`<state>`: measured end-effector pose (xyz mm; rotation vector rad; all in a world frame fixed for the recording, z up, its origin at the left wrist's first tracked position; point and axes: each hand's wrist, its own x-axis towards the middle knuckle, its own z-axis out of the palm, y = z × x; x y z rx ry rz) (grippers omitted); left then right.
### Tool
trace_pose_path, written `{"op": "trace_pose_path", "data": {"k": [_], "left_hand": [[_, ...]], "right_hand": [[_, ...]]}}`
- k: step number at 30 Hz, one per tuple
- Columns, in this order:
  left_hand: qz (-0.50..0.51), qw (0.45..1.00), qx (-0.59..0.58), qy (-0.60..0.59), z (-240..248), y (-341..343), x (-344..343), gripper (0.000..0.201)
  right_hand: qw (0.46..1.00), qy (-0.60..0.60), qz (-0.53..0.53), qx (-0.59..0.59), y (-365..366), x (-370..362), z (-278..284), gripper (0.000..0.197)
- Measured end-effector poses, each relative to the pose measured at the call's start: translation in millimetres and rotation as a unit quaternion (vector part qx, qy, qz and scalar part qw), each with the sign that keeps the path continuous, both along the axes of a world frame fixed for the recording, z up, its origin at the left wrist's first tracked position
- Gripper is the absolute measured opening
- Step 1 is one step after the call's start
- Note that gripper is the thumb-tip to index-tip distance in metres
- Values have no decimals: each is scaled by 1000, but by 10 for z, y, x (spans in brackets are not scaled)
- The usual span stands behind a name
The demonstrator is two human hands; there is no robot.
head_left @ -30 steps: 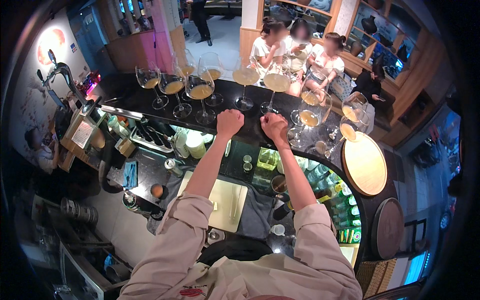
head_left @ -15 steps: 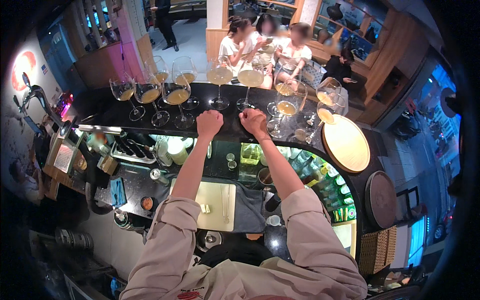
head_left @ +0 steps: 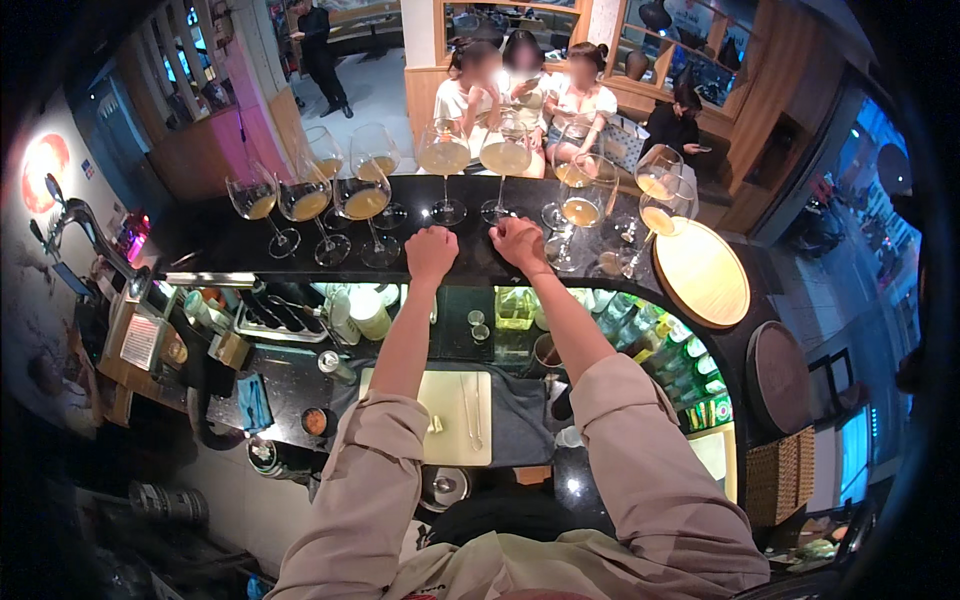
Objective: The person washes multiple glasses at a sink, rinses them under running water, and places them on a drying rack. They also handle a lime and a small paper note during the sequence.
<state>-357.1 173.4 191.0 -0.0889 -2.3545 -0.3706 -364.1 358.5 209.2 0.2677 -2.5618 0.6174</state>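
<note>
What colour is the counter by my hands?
The counter is black, seen best in the head view.

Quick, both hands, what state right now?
Left hand: closed at the counter, nothing seen in it.
Right hand: curled close to a wine glass; whether it holds anything cannot be told.

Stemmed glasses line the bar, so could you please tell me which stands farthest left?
It is the glass at the end away from the pale round tray; its bowl and foot both lie left of all the others'.
</note>
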Motion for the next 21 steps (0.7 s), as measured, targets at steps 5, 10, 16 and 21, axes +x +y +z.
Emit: {"op": "trace_pose_path", "data": {"k": [5, 10, 16, 21], "left_hand": [[-3, 999, -15, 30, -38, -15, -46, 26], [-5, 1000, -6, 10, 10, -1, -17, 26], [-7, 998, 67, -11, 82, 27, 24, 34], [35, 999, 16, -15, 56, 57, 46, 39]], "right_hand": [[1000, -12, -1, -1, -1, 32, 56, 27], [999, -40, -16, 10, -8, 23, 77, 28], [999, -32, -21, 32, 2, -7, 33, 30], [999, -22, -10, 29, 28, -27, 2, 31]]}}
